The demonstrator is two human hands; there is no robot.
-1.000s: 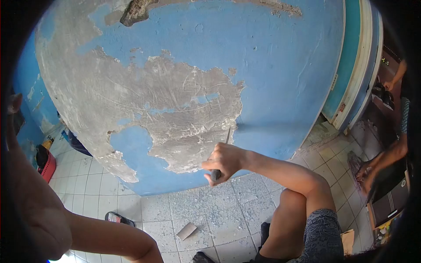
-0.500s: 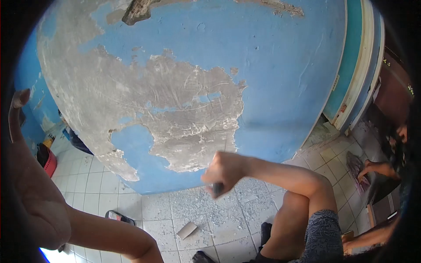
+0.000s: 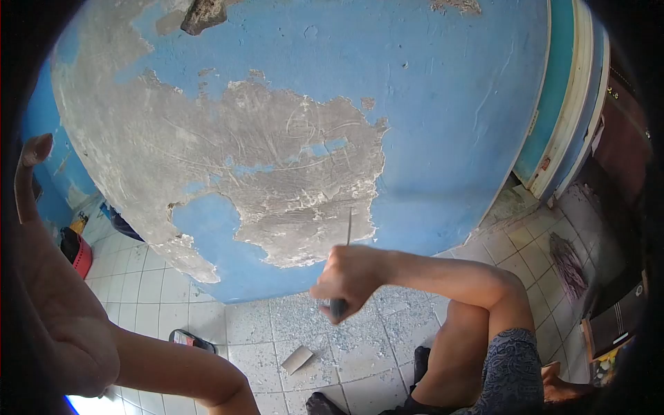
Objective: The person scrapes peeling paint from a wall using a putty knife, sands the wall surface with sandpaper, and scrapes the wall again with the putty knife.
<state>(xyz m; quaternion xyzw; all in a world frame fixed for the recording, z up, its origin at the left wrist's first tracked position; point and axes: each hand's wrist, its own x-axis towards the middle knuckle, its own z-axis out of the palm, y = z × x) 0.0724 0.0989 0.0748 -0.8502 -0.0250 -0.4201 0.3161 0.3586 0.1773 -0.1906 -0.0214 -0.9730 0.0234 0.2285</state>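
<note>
My right hand (image 3: 349, 280) is closed round the dark handle of a scraping tool (image 3: 349, 225), whose thin blade points up toward the wall. Behind the blade, the blue wall (image 3: 456, 104) shows a large bare grey patch (image 3: 290, 187) with ragged paint edges. At the far left my left hand (image 3: 59, 318) is raised near the camera, palm showing, fingers spread, with nothing in it. Paint flakes (image 3: 353, 332) lie scattered on the tiles below my right hand.
A small brown-grey piece (image 3: 297, 360) and a dark sandal (image 3: 192, 341) lie on the floor. A red basket (image 3: 81, 257) stands at left. On the right are a door frame (image 3: 564, 104), a crumpled cloth (image 3: 568, 266) and a dark box (image 3: 619, 315).
My right hand has moved slightly down with the tool, and the blade now stands more upright. The other person's arms and foot at the right have mostly gone from view.
</note>
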